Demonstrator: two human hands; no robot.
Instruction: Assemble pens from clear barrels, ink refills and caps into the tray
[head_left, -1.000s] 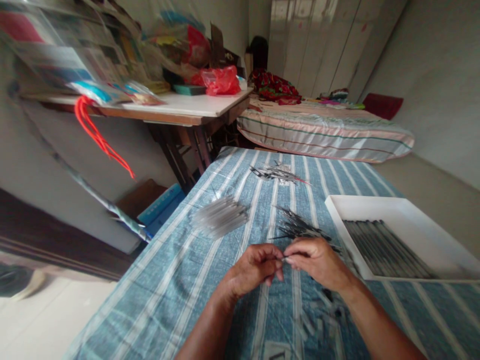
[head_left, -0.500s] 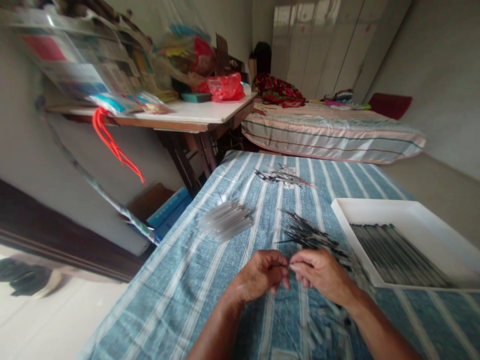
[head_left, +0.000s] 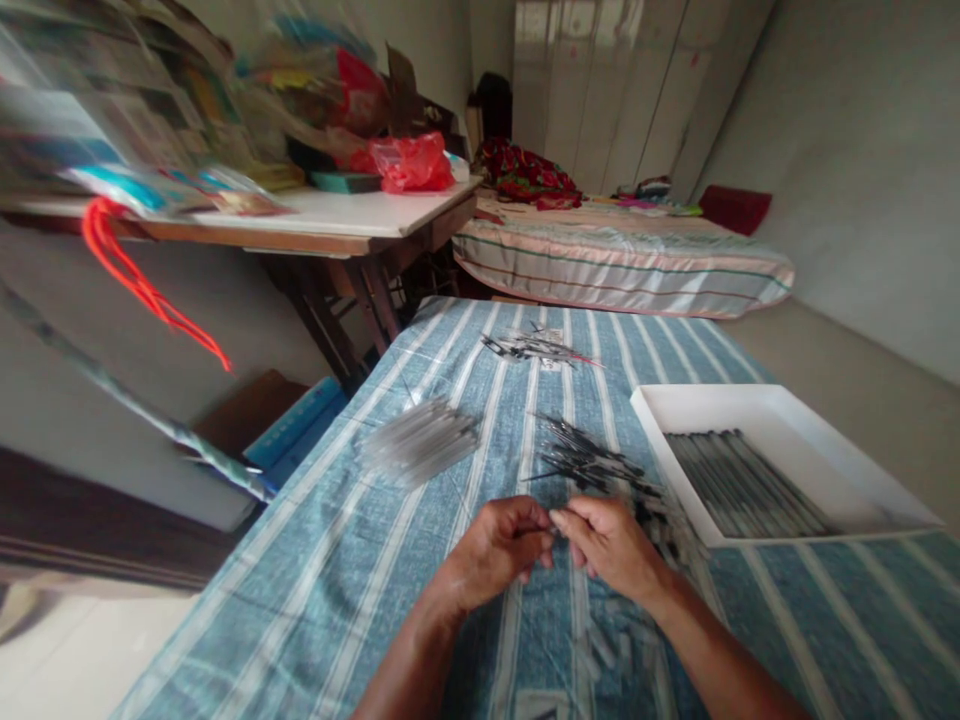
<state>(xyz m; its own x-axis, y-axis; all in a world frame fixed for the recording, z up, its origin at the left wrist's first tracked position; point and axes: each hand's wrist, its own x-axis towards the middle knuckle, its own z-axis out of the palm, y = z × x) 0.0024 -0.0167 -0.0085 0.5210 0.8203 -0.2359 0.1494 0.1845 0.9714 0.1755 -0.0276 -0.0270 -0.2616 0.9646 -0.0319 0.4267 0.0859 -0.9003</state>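
A small piece (head_left: 553, 527), its form almost wholly hidden by the fingers, is held low above the cloth where the fingertips of both hands meet. The left hand (head_left: 501, 545) and the right hand (head_left: 611, 545) reach in from the near edge, wrists apart, fingers curled, thumbs and forefingers pinching the piece between them; its colour and outline cannot be told. Just beyond the right hand lies a loose pile of slender black rods (head_left: 585, 452), pointing various ways. Short translucent grey pieces (head_left: 615, 645) are scattered beside the right forearm. Farther left, a flat bundle of translucent grey tubes (head_left: 424, 438) lies roughly parallel, blurred. To the right, a shallow white rectangular tray (head_left: 825, 420) contains a row of dark grey rods (head_left: 742, 485), laid side by side. Toward the far edge rests a heap of thin dark and pale strips (head_left: 536, 347), one end red. A blue cloth with white stripes (head_left: 405, 600) underlies all these.
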